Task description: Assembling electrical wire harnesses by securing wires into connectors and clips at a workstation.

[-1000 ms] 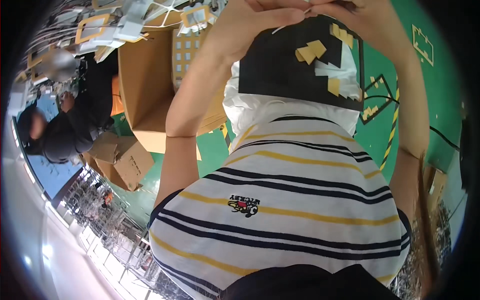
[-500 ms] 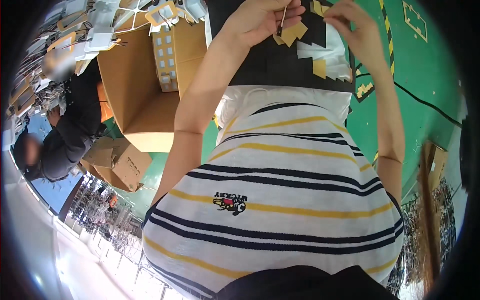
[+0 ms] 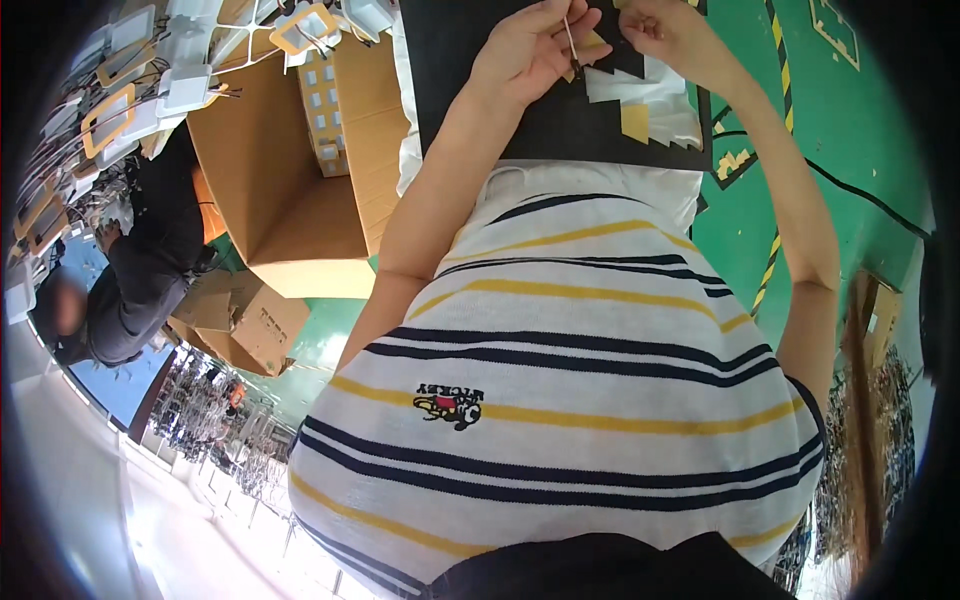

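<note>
At the top of the head view, my left hand (image 3: 522, 52) is closed at the fingertips on a thin wire (image 3: 570, 38) with a small dark end. The rest of the wire is out of the picture. To its right, my right hand (image 3: 668, 36) has its fingers curled together in a pinch; whatever they hold is hidden. Below both hands lies a black board (image 3: 490, 130). On it are white strips (image 3: 665, 100) and yellow tape pieces, one of them a yellow tape piece (image 3: 634, 123) near the right edge.
An open cardboard box (image 3: 310, 220) stands at left, a smaller carton (image 3: 245, 325) behind it. White and yellow parts with wires (image 3: 190, 88) pile up at upper left. A person in dark clothes (image 3: 160, 270) works there. A black cable (image 3: 865, 195) crosses the green floor (image 3: 850, 130).
My right hand has moved left, closer to my left hand, and its fingers have curled in. My left hand has shifted slightly right with the wire. The view has shifted a little.
</note>
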`<action>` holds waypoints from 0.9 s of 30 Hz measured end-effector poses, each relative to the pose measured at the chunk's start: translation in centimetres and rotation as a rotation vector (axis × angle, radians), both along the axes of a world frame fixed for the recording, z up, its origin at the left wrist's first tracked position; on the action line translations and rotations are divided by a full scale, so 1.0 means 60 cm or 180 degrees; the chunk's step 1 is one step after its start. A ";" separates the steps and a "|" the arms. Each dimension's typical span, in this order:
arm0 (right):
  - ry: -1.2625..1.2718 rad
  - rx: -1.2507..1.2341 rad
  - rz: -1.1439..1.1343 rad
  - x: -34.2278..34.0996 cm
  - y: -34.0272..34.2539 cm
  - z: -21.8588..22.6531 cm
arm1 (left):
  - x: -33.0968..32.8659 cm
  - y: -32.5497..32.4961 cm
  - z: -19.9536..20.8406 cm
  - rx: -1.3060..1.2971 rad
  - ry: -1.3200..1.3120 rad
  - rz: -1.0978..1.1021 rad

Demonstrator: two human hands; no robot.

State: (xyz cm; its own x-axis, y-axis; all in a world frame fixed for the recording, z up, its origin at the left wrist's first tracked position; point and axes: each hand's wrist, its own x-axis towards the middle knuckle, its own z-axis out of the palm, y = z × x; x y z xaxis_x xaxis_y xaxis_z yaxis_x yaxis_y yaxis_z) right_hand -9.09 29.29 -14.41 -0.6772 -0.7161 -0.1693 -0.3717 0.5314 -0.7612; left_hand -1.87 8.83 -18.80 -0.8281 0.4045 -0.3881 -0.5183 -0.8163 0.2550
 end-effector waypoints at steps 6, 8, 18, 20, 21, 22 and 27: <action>-0.0110 -0.0803 0.0193 0.001 0.009 -0.009 | -0.002 -0.003 -0.006 0.0091 -0.0120 -0.0061; 0.0833 -0.0394 0.0452 0.011 -0.003 -0.003 | 0.002 -0.011 -0.006 0.0095 -0.0151 -0.0034; 0.0462 0.0094 0.0062 0.008 0.008 -0.048 | -0.003 0.012 -0.027 -0.0062 -0.0060 0.0080; -0.0845 -0.0684 -0.0346 0.006 0.024 -0.075 | -0.007 0.014 -0.023 -0.0465 -0.0330 0.0282; -0.0803 -0.0697 -0.0345 0.007 0.025 -0.078 | -0.002 0.014 0.002 -0.0487 -0.0448 0.0314; -0.1165 -0.0796 -0.0440 0.009 0.028 -0.080 | 0.001 0.014 0.020 -0.0506 -0.0571 0.0344; -0.1604 -0.0894 -0.0581 0.006 0.022 -0.070 | -0.013 0.048 0.066 -0.0935 -0.0361 0.0408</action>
State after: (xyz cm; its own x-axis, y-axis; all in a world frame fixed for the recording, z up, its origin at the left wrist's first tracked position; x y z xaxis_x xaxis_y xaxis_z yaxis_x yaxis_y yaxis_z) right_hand -8.73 30.61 -18.59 -0.6789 -0.6596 -0.3225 0.1495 0.3059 -0.9403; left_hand -2.66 11.69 -14.85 -0.8098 0.1573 -0.5653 -0.4548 -0.7769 0.4354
